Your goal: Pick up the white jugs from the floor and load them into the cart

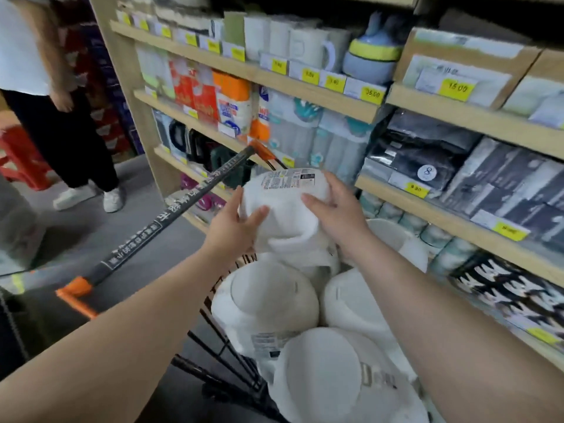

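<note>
A white jug (283,206) with a printed label on its upturned base is held between both hands above the cart (219,340). My left hand (235,222) grips its left side, thumb across the front. My right hand (334,209) holds its right side with fingers spread over the top. Below it, several white jugs (268,303) lie packed in the black wire cart, one (329,374) nearest me. The cart's black handle bar (171,218) with orange ends runs diagonally to the left.
Wooden shelves (305,83) full of packaged goods with yellow price tags stand close on the right. A person in dark trousers (70,138) and white shoes stands at the far left on the grey floor, beside a red stool (18,157).
</note>
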`<state>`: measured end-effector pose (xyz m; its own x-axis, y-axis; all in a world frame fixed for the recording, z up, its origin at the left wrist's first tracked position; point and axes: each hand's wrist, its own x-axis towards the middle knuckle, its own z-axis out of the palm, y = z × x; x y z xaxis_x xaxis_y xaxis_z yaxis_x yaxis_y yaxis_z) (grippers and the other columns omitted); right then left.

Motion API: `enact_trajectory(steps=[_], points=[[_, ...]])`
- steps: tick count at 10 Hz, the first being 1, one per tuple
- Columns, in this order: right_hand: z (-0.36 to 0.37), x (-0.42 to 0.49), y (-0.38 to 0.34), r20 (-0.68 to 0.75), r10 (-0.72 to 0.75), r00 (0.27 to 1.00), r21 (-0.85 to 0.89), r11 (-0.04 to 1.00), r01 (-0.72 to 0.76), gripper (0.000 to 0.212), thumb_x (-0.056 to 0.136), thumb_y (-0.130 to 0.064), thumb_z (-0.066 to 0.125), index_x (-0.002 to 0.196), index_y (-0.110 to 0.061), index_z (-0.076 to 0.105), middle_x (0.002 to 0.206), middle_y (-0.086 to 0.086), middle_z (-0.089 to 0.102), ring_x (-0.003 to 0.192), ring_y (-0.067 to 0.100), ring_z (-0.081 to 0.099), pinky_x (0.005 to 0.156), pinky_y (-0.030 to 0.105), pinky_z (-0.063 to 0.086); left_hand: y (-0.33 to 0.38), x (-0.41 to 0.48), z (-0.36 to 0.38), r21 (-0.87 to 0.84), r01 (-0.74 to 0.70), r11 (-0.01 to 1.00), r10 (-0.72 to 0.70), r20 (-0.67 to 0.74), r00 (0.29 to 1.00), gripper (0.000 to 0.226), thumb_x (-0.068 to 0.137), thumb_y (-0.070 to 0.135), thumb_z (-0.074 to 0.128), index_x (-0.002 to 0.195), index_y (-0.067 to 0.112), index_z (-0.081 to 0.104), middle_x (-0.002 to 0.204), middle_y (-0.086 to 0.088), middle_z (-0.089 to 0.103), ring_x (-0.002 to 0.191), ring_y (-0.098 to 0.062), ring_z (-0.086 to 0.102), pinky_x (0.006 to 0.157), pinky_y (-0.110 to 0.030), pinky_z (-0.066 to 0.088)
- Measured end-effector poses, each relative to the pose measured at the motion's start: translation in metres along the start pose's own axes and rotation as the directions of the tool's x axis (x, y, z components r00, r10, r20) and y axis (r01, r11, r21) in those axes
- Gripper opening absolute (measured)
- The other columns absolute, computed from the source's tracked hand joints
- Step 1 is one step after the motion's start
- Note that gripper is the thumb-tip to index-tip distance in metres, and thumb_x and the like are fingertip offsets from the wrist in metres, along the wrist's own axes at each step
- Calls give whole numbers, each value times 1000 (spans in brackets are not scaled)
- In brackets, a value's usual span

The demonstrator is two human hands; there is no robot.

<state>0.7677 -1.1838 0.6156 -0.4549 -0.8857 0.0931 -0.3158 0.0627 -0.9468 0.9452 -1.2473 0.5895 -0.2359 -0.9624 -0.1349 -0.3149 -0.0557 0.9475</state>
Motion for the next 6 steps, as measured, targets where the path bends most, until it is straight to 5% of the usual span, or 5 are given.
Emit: enact_trajectory(steps=[1, 3, 4, 6], points=[[12, 1, 1, -45, 47, 998, -75, 996, -50, 74, 84, -36, 72, 147, -37, 33, 148, -10, 42, 131, 10, 44, 108, 27, 36, 2, 17, -10, 38, 8, 999, -11, 81, 997, 73, 88, 50, 63, 150, 37, 27, 132, -6, 57, 83, -21, 70, 59, -37, 61], [26, -11, -12, -154, 55, 987, -139, 987, -77, 72, 85, -41, 71, 147, -30, 37, 148, -4, 44, 131, 14, 47, 110, 32, 37, 14, 24, -23, 493, -232, 839, 253, 25, 967, 59, 91, 52, 57, 141, 23, 47, 128, -6, 62, 122, -26, 52, 104, -39, 39], [14, -31, -13, -273, 118, 955, -103, 983, -151, 61, 85, -41, 70, 141, -29, 48, 139, 0, 53, 112, 14, 57, 100, 31, 45, 26, 17, -7, 498, -414, 762, 436, 78, 896, 51, 89, 47, 61, 134, 24, 55, 122, 2, 64, 122, -19, 50, 107, -30, 23], [-61, -102, -4, -497, 157, 853, 4, 984, -179, 45, 86, -30, 71, 128, -18, 60, 122, 0, 62, 92, 6, 57, 89, 28, 48, 54, -29, 59, 277, -613, 740, 550, 274, 789, 51, 76, 60, 60, 122, 37, 63, 128, 9, 62, 127, -21, 48, 112, -44, 29]])
